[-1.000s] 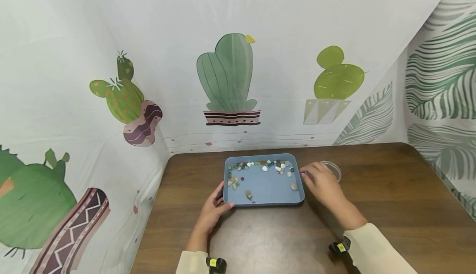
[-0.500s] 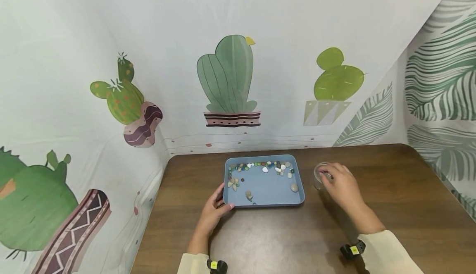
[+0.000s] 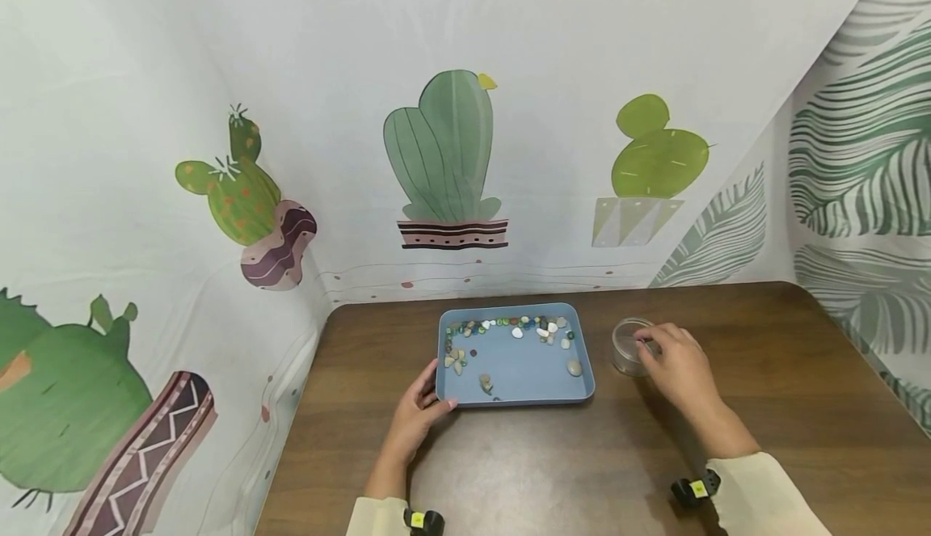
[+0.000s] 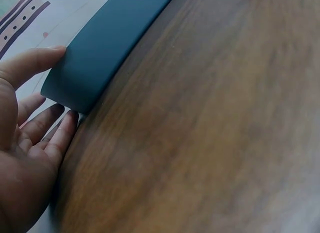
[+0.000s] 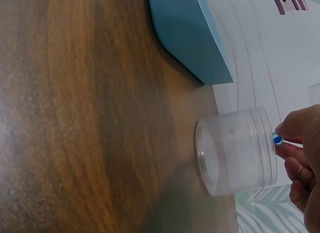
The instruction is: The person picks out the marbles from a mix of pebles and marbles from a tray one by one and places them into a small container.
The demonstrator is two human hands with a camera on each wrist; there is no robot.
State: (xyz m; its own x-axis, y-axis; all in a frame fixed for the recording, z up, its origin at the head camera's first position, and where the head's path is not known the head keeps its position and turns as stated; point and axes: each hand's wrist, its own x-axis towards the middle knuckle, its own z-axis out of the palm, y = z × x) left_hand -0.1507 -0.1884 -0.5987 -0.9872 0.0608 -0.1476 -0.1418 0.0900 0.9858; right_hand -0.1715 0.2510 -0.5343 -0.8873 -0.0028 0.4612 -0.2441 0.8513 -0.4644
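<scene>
A blue tray (image 3: 516, 368) holds small stones and glass pieces along its far, left and right sides. My left hand (image 3: 416, 416) holds its near left corner, with the thumb on the front wall and the fingers against the left side. To the right of the tray stands a clear jar (image 3: 627, 350), without a lid on it. My right hand (image 3: 678, 366) is at the jar's mouth. In the right wrist view, its thumb and index finger pinch a small blue and white glass bead (image 5: 277, 139) just at the rim. The jar (image 5: 235, 153) looks empty there.
Both the tray and the jar stand on a brown wooden table (image 3: 538, 471). Behind the table hangs a white cloth (image 3: 553, 164) printed with cacti and leaves. A large grey stone (image 3: 574, 367) lies at the tray's right side.
My right hand has moved right, from beside the tray's right edge to the jar's mouth, carrying the bead. The left hand stays at the tray's corner.
</scene>
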